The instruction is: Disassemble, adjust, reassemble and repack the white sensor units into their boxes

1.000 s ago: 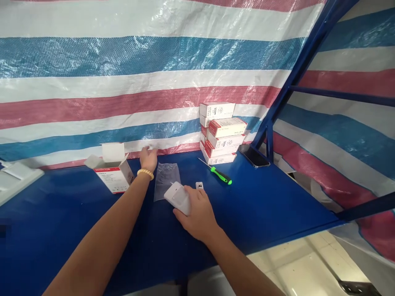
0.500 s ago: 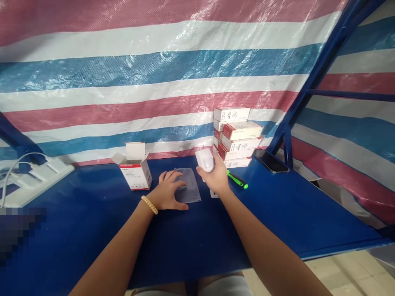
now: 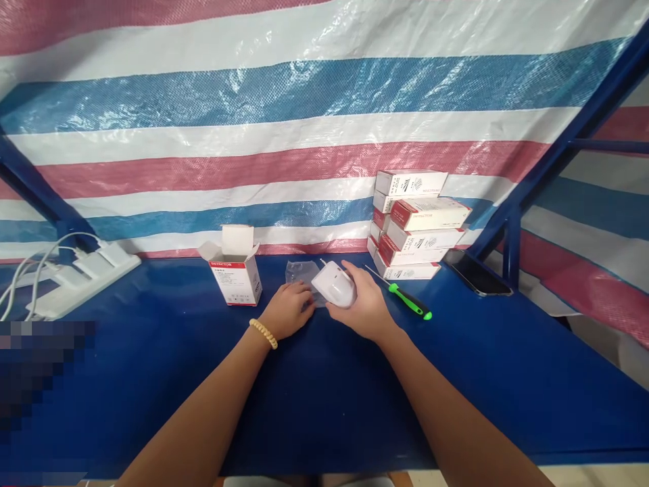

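Note:
A white rounded device (image 3: pixel 334 284) is in my right hand (image 3: pixel 366 303), its fingers wrapped round the right side. Just left of it, my left hand (image 3: pixel 288 311) is closed at the near edge of a clear plastic bag (image 3: pixel 300 272) on the blue table. The fingertips press on the bag, and part of it is hidden under the hand and the device. An open white and red box (image 3: pixel 236 283) stands upright beyond my left wrist, its flaps raised. A green and black screwdriver (image 3: pixel 410 302) lies right of my right hand.
Several white and red boxes (image 3: pixel 423 240) are stacked at the back right, with a black phone (image 3: pixel 479 274) beside them. A white power strip (image 3: pixel 84 281) with plugs and cables lies at the left. A striped sheet (image 3: pixel 304 149) hangs behind the blue table (image 3: pixel 324 419).
My left hand has closed at the bag, which is now crumpled. The device in my right hand has come lower, closer to the left hand. The camera view has shifted.

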`<act>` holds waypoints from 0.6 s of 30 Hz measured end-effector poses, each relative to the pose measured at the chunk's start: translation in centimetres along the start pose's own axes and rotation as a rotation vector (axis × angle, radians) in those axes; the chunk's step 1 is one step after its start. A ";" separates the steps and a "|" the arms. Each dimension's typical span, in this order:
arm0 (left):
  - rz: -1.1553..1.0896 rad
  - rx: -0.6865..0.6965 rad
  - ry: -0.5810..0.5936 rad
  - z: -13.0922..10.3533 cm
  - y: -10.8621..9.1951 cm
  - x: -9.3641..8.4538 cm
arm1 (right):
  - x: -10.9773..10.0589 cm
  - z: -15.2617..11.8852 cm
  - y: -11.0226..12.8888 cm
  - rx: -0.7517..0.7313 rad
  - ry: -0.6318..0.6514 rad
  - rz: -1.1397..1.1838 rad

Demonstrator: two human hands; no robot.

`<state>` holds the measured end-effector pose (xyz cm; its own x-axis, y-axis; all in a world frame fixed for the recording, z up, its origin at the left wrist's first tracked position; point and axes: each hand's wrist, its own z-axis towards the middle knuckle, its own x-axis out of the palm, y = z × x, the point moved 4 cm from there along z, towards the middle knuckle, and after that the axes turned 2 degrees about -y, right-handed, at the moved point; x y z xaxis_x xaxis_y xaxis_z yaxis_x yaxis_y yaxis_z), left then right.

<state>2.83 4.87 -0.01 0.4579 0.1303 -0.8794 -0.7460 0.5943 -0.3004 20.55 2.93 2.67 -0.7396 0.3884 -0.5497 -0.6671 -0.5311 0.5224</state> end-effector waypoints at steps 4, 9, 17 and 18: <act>-0.153 -0.215 -0.205 0.5 0.4 -0.9 | -0.7 0.2 -0.1 0.019 0.026 0.004; -0.510 -0.504 -0.252 0.3 1.3 -1.1 | -0.8 -0.1 0.8 -0.007 0.238 0.044; -0.620 -0.570 -0.292 0.2 2.0 -0.9 | 0.3 -0.4 1.0 0.022 0.400 -0.217; -0.567 -0.562 -0.313 0.2 1.8 -1.0 | 0.3 -0.4 0.9 0.036 0.406 -0.240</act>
<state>1.10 5.95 0.44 0.8849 0.1944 -0.4232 -0.4548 0.1646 -0.8753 19.74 2.23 2.72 -0.4746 0.1675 -0.8641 -0.8230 -0.4327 0.3681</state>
